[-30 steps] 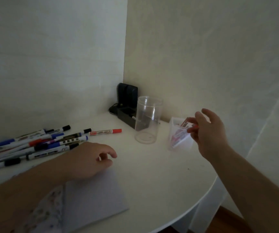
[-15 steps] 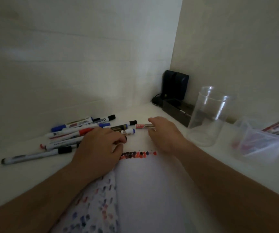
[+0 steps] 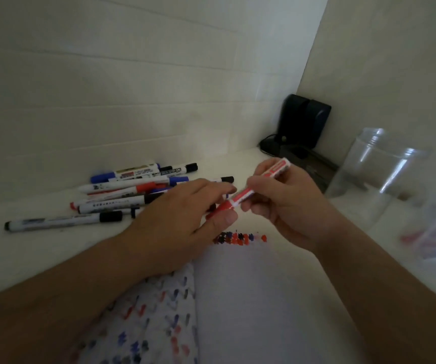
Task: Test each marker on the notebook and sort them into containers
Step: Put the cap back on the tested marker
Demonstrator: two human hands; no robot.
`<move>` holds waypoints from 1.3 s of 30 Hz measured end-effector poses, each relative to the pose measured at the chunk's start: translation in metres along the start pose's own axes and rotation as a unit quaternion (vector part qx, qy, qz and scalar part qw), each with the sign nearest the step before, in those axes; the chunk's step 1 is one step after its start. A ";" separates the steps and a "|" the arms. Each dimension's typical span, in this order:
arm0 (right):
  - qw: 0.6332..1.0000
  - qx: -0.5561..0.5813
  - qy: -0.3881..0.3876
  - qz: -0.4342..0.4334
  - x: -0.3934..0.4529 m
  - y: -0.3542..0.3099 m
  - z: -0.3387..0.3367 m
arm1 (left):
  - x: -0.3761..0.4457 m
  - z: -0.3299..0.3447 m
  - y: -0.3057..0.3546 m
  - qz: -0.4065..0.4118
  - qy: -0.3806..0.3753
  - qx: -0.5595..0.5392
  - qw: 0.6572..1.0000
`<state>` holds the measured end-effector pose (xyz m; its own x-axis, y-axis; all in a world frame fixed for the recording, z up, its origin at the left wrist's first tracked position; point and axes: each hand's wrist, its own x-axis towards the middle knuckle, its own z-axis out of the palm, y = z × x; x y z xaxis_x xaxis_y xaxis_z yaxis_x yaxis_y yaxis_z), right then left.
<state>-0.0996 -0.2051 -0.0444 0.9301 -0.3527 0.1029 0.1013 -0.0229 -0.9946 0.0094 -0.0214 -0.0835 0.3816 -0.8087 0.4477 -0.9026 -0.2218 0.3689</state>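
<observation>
While my right hand [image 3: 287,203] grips a red marker [image 3: 253,190] by its barrel at the frame's centre, my left hand [image 3: 185,219] pinches its red cap, just above the open notebook [image 3: 251,298]. I judge a hard tug could fling the cap, or smear ink on my fingers. Untested markers [image 3: 122,195] lie at centre left; the clear jar [image 3: 377,174] stands at right.

Marker pile [image 3: 122,195] left, jar [image 3: 377,174] right.
</observation>
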 end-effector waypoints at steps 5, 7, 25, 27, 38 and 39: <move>0.996 0.076 -0.042 -0.036 0.001 0.021 0.020 | -0.001 0.014 0.004 0.021 0.033 0.017 0.999; 0.996 0.035 -0.050 -0.060 -0.001 0.022 0.023 | -0.002 0.017 0.003 0.035 0.052 0.050 0.997; 0.989 0.085 -0.105 0.054 0.007 -0.014 -0.037 | -0.003 -0.004 0.015 -0.104 -0.165 0.061 0.979; 0.995 0.005 -0.086 0.060 0.003 -0.005 -0.033 | -0.001 -0.004 0.015 -0.101 -0.177 0.075 0.976; 0.971 -0.230 0.066 0.018 -0.020 0.035 -0.026 | 0.005 0.001 0.012 -0.120 -0.199 0.086 0.969; 0.972 -0.222 0.068 0.029 -0.020 0.036 -0.026 | 0.005 0.001 0.013 -0.118 -0.200 0.087 0.969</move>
<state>-0.1237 -0.2231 -0.0824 0.8712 -0.4853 0.0743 -0.1402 -0.3910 -0.9097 -0.0002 -0.0291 -0.0772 0.5048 -0.8632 0.0032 -0.8332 -0.4863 0.2630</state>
